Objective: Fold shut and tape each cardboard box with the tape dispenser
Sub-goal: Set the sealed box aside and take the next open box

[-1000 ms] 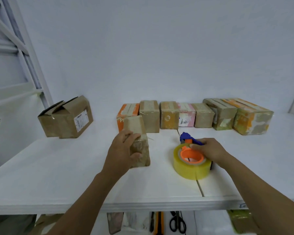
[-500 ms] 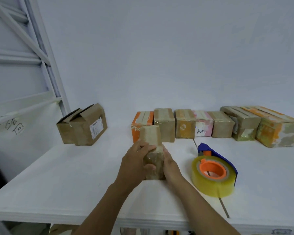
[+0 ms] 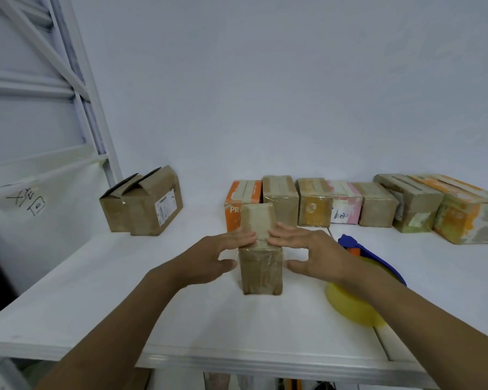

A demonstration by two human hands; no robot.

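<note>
Centre frame: left hand (image 3: 209,256) and right hand (image 3: 307,253), fingers spread flat, press the small cardboard box (image 3: 261,270); uneven pressure could skew it toward the tape dispenser (image 3: 362,294).

The right arm (image 3: 406,313) is hiding much of the tape dispenser (image 3: 350,308); items (image 3: 290,385) under the bench (image 3: 181,319), possibly tools, are getting cropped.
</note>
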